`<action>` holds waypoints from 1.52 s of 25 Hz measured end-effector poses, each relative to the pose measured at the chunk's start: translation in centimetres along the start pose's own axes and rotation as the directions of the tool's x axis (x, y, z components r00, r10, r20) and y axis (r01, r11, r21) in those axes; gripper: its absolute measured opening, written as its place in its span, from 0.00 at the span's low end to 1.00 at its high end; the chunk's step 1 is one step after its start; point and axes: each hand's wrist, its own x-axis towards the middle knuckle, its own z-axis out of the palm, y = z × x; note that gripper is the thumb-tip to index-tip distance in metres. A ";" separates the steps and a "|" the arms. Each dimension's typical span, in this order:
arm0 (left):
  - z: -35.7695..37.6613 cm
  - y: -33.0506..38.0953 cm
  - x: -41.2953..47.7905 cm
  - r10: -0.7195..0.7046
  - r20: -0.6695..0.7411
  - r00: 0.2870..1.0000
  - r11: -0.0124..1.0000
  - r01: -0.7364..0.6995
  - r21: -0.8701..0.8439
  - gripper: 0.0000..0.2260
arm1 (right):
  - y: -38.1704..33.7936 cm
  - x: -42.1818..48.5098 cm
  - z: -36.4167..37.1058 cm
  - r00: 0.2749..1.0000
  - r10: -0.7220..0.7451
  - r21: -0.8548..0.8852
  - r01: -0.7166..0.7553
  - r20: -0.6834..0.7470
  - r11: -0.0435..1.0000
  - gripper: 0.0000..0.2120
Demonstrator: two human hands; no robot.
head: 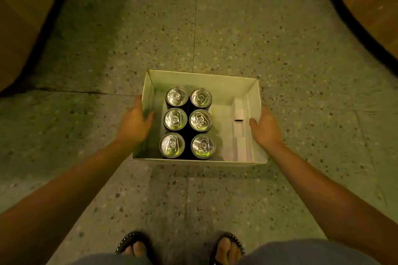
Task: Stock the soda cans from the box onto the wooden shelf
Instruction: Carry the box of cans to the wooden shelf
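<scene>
My left hand (pixel 135 121) grips the left wall of the white box (pixel 200 162), thumb hooked inside; my right hand (pixel 265 128) clasps the right wall the same way. Between them six soda cans (pixel 187 122) stand upright in two rows of three, nearer my left hand. The box's right half is bare. Below are speckled floor (pixel 237 28), my sandals (pixel 228 247), and wooden panels (pixel 23 13) at both upper corners.

I see bare forearms (pixel 71 180), no sleeves. Grey-blue shorts (pixel 301 253) sit at the bottom edge. Black studded sandals (pixel 233 241) cover my operator's feet.
</scene>
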 end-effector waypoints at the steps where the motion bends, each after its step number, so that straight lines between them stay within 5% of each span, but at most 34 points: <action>1: 0.1 -0.2 0.0 -0.014 -0.002 1.000 0.999 0.014 -0.030 0.23 | 0.3 -0.1 0.1 1.000 0.023 0.023 -0.023 0.017 0.999 0.17; 18: -3.7 2.9 -0.1 0.033 -0.070 0.997 0.993 -0.041 -0.109 0.25 | -1.4 0.3 -3.1 0.998 -0.030 0.304 0.045 -0.056 0.952 0.17; 27: -28.0 23.2 -6.2 0.020 -0.073 0.997 0.996 -0.026 -0.087 0.27 | -19.6 -3.5 -29.6 0.995 -0.089 0.361 0.099 -0.045 0.927 0.15; 38: -60.4 49.8 -14.5 0.143 -0.131 0.981 0.988 -0.149 -0.037 0.28 | -44.6 -9.7 -65.5 0.971 -0.180 0.131 0.201 -0.160 0.971 0.15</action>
